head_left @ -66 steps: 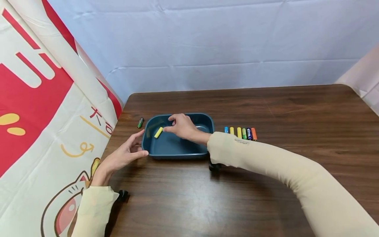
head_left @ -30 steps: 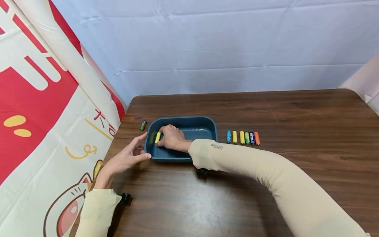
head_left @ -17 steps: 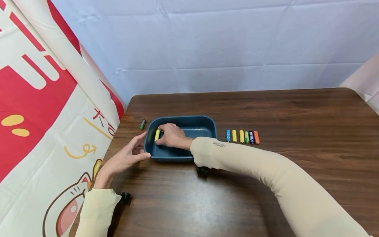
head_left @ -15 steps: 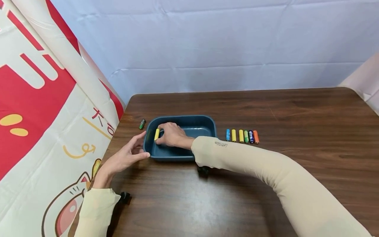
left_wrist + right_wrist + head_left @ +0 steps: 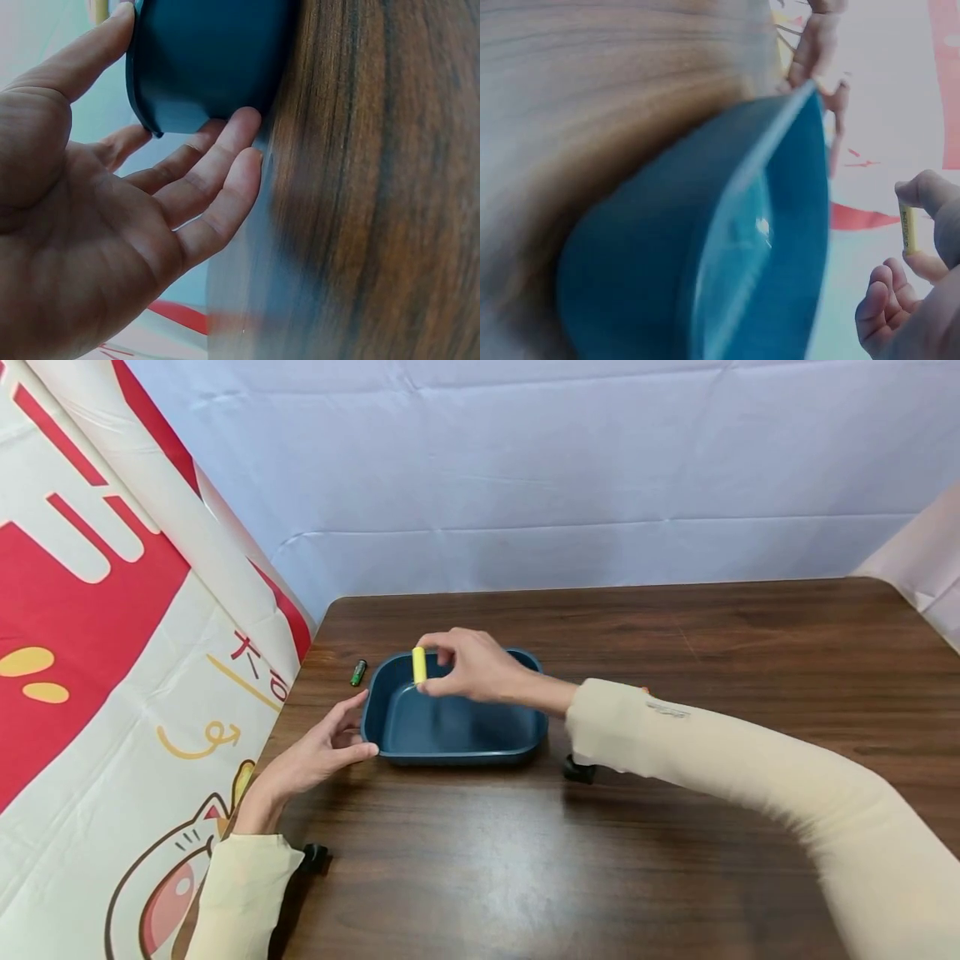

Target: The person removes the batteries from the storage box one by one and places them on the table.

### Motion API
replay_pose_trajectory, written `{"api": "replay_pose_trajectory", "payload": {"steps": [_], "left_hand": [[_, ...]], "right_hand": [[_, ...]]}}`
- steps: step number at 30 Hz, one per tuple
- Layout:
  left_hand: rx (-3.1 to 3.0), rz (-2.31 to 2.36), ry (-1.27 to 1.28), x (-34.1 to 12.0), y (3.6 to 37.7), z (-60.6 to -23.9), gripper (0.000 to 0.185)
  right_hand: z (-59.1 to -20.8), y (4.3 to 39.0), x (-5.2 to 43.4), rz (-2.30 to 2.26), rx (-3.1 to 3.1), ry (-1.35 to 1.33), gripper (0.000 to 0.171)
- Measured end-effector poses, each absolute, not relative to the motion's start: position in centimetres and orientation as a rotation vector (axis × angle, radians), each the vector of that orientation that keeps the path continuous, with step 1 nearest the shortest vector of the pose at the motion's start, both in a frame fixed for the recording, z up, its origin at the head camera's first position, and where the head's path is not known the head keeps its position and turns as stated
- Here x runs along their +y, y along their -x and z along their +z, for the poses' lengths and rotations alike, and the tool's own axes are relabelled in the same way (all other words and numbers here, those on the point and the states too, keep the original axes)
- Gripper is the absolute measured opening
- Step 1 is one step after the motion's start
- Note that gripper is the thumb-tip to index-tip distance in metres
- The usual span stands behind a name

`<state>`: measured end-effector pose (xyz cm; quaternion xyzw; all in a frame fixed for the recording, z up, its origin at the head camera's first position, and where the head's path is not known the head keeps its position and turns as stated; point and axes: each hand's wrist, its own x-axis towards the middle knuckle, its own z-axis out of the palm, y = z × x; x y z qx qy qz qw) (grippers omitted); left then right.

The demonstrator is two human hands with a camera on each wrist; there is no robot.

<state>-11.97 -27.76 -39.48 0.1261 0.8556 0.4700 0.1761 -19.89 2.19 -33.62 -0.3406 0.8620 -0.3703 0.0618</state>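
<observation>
In the head view a dark blue basin (image 5: 450, 752) stands on the wooden table. Above its left half, my right hand (image 5: 480, 668) pinches a yellow battery (image 5: 419, 667) upright between thumb and index finger. The right wrist view also shows this yellow battery (image 5: 907, 229) held by its two ends, above the rim of the basin (image 5: 645, 225). My left hand (image 5: 315, 760) touches the basin's left end. In the left wrist view its fingers (image 5: 217, 169) are spread and lightly bent against the basin wall (image 5: 202, 67). No other battery shows inside the basin.
A green battery (image 5: 358, 672) lies on the table (image 5: 480, 860) just left of the basin. My right sleeve (image 5: 705, 743) hides the row of batteries on the right, apart from a bit of an orange battery (image 5: 644, 690). A printed cloth (image 5: 112, 693) hangs along the left edge.
My right hand pinched the yellow battery at the basin's left end, then lifted it up and to the right. The sleeve now covers the battery row. My left hand stayed at the basin.
</observation>
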Motion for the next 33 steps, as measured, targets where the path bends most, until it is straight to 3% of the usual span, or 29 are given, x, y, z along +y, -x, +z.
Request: {"api": "replay_pose_trajectory", "payload": {"steps": [12, 25, 33], "left_hand": [[2.450, 1.303, -0.345, -27.9, 12.1, -39.6, 0.090], [2.426, 1.317, -0.333, -27.8, 12.1, -39.5, 0.090], [2.423, 1.318, -0.332, -27.8, 12.1, -39.5, 0.089]], "right_hand": [[-32.9, 19.6, 14.6, -1.215, 2.786, 0.964, 0.046], [-36.9, 18.3, 28.0, -1.011, 2.977, 0.704, 0.047], [-39.8, 17.2, 31.7, -0.916, 2.959, 0.694, 0.046]]}}
